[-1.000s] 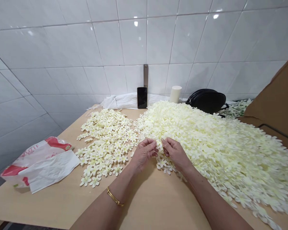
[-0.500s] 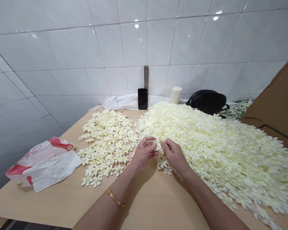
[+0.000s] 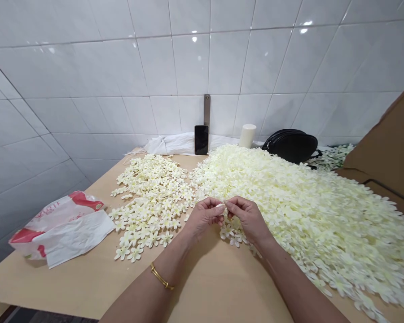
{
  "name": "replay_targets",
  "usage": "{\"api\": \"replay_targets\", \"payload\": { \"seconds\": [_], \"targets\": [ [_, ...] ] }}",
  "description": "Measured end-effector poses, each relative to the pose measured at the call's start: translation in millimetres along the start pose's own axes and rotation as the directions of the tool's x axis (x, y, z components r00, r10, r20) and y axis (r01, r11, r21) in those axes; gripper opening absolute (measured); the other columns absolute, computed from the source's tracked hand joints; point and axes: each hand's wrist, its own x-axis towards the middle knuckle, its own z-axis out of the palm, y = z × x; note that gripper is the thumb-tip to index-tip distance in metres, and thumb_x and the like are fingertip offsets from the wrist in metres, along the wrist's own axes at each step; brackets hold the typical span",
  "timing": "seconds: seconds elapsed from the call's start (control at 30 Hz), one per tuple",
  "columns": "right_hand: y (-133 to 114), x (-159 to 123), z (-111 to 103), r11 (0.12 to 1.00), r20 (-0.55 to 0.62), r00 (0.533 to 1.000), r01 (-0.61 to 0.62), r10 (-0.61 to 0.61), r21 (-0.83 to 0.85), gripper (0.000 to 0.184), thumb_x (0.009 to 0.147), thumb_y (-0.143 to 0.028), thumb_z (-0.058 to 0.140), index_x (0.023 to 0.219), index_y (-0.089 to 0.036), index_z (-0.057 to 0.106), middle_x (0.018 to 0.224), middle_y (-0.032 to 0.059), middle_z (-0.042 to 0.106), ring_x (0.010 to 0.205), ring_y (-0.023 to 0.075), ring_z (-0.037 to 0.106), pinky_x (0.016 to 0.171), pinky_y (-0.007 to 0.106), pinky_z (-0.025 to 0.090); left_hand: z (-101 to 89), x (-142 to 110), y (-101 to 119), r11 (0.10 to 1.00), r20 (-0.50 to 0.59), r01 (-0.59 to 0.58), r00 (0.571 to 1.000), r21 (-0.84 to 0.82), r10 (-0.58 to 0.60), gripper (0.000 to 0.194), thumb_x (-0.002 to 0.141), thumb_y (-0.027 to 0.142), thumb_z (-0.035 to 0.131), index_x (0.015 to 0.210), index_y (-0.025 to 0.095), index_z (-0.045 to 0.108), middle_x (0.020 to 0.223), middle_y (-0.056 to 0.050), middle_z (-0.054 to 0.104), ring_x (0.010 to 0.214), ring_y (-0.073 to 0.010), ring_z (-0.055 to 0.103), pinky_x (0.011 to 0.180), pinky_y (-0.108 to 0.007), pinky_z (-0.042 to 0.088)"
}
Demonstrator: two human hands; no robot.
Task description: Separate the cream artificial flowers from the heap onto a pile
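Holding a small white flower (image 3: 221,205) up in front of the near edge of the large flower pile (image 3: 289,197), with only a pale sliver showing past the fingertips. Pinching it between thumb and forefinger of the left hand (image 3: 202,217) and, from the other side, of the right hand (image 3: 249,218); impossible to tell which part of it. Curling the other fingers inward, partly out of sight. Blending into one mass on the right, too crowded to make out singly, and cut off at the edge of view. Lying more thinly on the left, in a smaller flower pile (image 3: 155,193), on a pale wooden worktop (image 3: 208,287). Farther left, resting near a red-and-white tissue pack (image 3: 67,210), blurred in its lettering. Propped at the back, near a white cylinder (image 3: 247,135) and black bag (image 3: 291,146): a phone (image 3: 201,140), dark-screened, before a glossy tiled wall (image 3: 158,67).
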Motion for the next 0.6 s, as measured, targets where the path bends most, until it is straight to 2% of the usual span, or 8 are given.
{"api": "replay_targets", "payload": {
  "seconds": [0.17,0.27,0.33,0.4,0.47,0.53,0.6],
  "targets": [
    [5,0,3,0.998,-0.1,0.993,-0.055,0.056,0.01,0.031,0.07,-0.046,0.057,0.058,-0.018,0.048,0.049,-0.0047,0.044,0.047,0.0088,0.039,0.046,0.022,0.033,5.1,-1,1,0.994,-0.064,-0.005,0.998,0.111,0.012,0.02,0.052,0.013,0.067,0.069,0.014,0.056,0.051,0.001,0.058,0.038,-0.0078,0.048,0.042,-0.022,0.04],
    [6,-1,3,0.997,-0.134,0.991,-0.029,0.019,-0.072,0.033,0.072,-0.047,0.054,0.059,-0.019,0.046,0.048,-0.0046,0.044,0.046,0.0092,0.039,0.045,0.023,0.032,4.4,-4,2,0.951,-0.115,-0.028,0.991,0.307,0.066,0.013,0.054,0.011,0.058,0.066,0.015,0.056,0.052,0.002,0.057,0.036,-0.0066,0.043,0.04,-0.021,0.035],
    [6,-1,3,0.995,-0.125,0.992,-0.014,0.001,-0.098,0.032,0.072,-0.047,0.054,0.059,-0.019,0.047,0.047,-0.0046,0.044,0.046,0.0094,0.04,0.046,0.023,0.032,0.4,-8,5,0.865,-0.133,-0.061,0.98,0.498,0.145,0.009,0.054,0.008,0.055,0.059,0.016,0.057,0.045,0.004,0.05,0.036,-0.0065,0.039,0.039,-0.019,0.029],
    [5,-2,3,0.995,-0.114,0.994,-0.009,-0.002,-0.099,0.032,0.073,-0.046,0.054,0.058,-0.019,0.046,0.047,-0.0048,0.043,0.046,0.0094,0.04,0.047,0.022,0.032,-5.4,-14,10,0.732,-0.127,-0.1,0.96,0.674,0.248,0.012,0.051,0.005,0.056,0.052,0.017,0.057,0.042,0.005,0.045,0.039,-0.0072,0.037,0.04,-0.019,0.023],
    [4,-3,3,0.994,-0.098,0.995,-0.005,-0.006,-0.107,0.032,0.073,-0.045,0.054,0.057,-0.019,0.046,0.046,-0.0049,0.043,0.046,0.0093,0.04,0.048,0.022,0.033,-9.9,-20,16,0.635,-0.115,-0.13,0.937,0.762,0.33,0.016,0.047,0.002,0.061,0.048,0.018,0.058,0.045,0.003,0.047,0.044,-0.0087,0.038,0.042,-0.019,0.022],
    [3,-3,2,0.991,-0.069,0.998,0.002,-0.012,-0.134,0.032,0.074,-0.045,0.053,0.056,-0.018,0.046,0.046,-0.0046,0.044,0.046,0.0094,0.041,0.048,0.022,0.033,-10.3,-26,21,0.645,-0.125,-0.145,0.927,0.75,0.355,0.018,0.043,0.004,0.067,0.05,0.019,0.06,0.05,0.002,0.052,0.046,-0.0099,0.041,0.043,-0.02,0.024],
    [3,-4,2,0.985,-0.035,0.999,0.017,-0.023,-0.172,0.032,0.074,-0.044,0.052,0.056,-0.018,0.047,0.046,-0.0042,0.045,0.046,0.0096,0.041,0.048,0.023,0.033,-5.5,-29,23,0.723,-0.131,-0.14,0.943,0.677,0.306,0.016,0.045,0.011,0.072,0.056,0.018,0.062,0.056,0.001,0.055,0.046,-0.01,0.043,0.042,-0.02,0.027]
  ]
}}
